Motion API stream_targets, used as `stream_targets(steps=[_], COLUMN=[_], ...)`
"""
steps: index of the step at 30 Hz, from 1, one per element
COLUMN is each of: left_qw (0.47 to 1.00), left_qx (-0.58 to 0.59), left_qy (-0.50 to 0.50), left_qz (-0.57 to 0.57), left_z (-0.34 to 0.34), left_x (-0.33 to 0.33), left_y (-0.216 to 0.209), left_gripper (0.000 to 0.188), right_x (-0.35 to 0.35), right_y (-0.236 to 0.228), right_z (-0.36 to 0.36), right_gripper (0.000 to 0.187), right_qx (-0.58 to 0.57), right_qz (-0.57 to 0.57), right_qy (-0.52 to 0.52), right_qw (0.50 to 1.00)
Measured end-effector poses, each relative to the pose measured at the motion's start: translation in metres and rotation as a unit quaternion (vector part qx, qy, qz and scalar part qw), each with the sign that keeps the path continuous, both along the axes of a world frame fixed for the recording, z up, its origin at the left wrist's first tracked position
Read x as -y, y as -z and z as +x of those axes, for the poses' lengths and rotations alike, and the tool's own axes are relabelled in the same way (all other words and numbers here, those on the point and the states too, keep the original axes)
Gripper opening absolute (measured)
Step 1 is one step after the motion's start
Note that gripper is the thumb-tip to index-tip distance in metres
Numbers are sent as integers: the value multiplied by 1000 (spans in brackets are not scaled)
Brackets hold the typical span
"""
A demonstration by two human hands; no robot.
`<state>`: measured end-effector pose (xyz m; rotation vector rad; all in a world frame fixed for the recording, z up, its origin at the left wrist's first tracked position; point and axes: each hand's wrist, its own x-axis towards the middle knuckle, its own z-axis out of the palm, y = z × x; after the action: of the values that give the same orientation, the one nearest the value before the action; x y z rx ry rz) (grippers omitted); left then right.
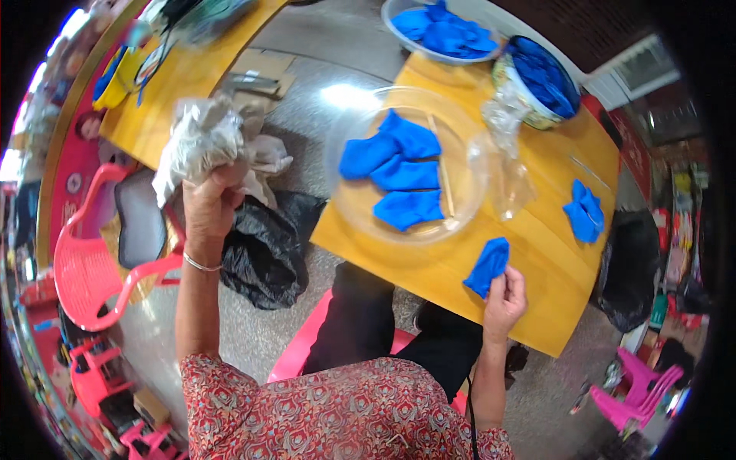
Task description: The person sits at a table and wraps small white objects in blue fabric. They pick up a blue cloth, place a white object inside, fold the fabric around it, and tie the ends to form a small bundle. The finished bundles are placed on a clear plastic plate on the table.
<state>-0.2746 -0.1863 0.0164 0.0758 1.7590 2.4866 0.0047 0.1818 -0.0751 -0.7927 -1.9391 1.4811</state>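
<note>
My left hand (214, 192) is raised off the left side of the table, its fingers closed round a bunch of crumpled off-white cloth (201, 134). Loose ends of the cloth hang beside the wrist. Over the table's near edge, my right hand (506, 297) pinches a small blue fabric piece (487, 266) between thumb and fingers. Between the hands, a round clear plastic tray (343, 201) holds several similar blue fabric pieces (406, 175) and a thin wooden stick (448, 188). Another folded blue piece (584, 211) lies at the table's right side.
The yellow wooden table (537, 322) carries a clear plastic bag (510, 188), a basin of blue fabric (445, 34) and a patterned tub (537, 80). Black plastic bags (272, 253) flank it. A pink chair (92, 253) and a second yellow table (192, 73) stand left.
</note>
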Motion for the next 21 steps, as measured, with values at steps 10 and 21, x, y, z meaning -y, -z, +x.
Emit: stream_targets(steps=[10,21], left_qw=[946,852], left_qx=[-175,-353], left_qy=[237,234], left_qz=[-137,-307], left_z=[-66,-115], left_x=[-232,-342], left_y=[-86,-7], left_gripper=[17,57], right_x=[4,4], right_y=[-17,-36], right_z=[1,-2], right_gripper=[11,11], right_qx=[34,19], right_qz=[8,19], right_qy=[5,-51], right_qw=[999,998])
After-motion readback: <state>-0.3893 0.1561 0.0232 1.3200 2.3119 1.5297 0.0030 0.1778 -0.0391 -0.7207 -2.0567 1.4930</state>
